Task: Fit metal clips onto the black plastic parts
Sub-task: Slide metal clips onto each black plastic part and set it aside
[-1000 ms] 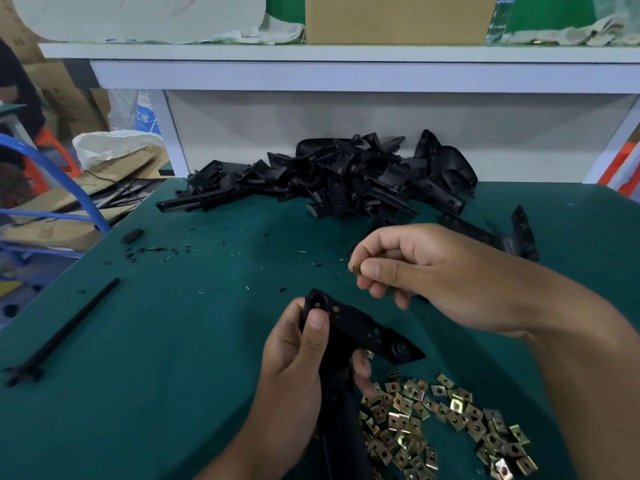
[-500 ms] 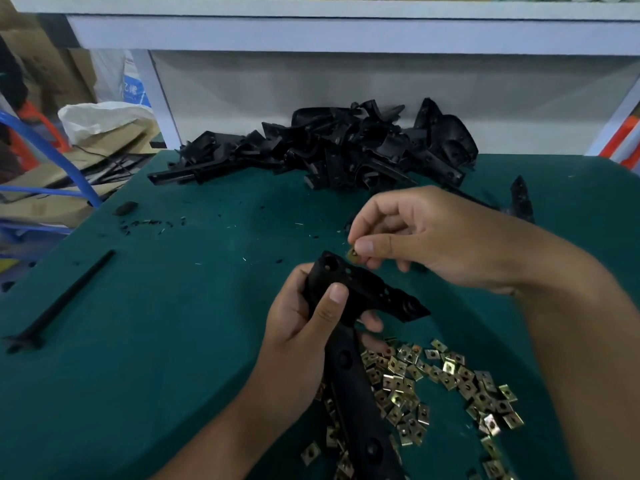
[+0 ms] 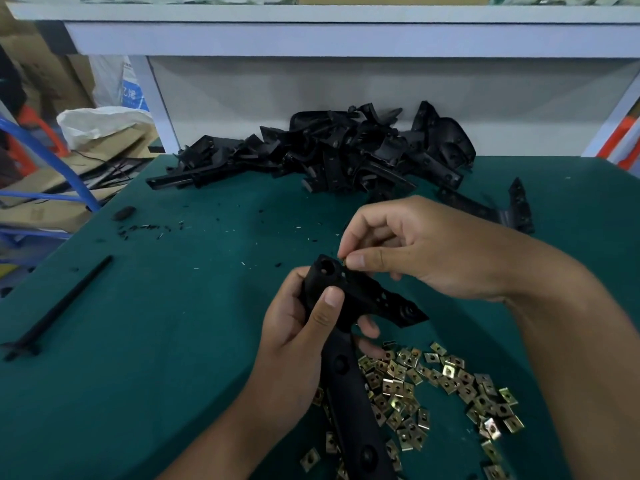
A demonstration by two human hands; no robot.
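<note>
My left hand grips a long black plastic part upright, thumb across its upper end. My right hand pinches a small brass-coloured metal clip between thumb and forefinger and holds it against the top edge of that part, beside a round hole. Most of the clip is hidden by the fingers. A scatter of loose metal clips lies on the green table below the hands.
A pile of black plastic parts sits at the back of the table, with one separate part to the right. A thin black rod lies at the left. A white shelf frame rises behind.
My right hand has moved down and brought the clip to the top end of the black part. My left hand has raised the part slightly.
</note>
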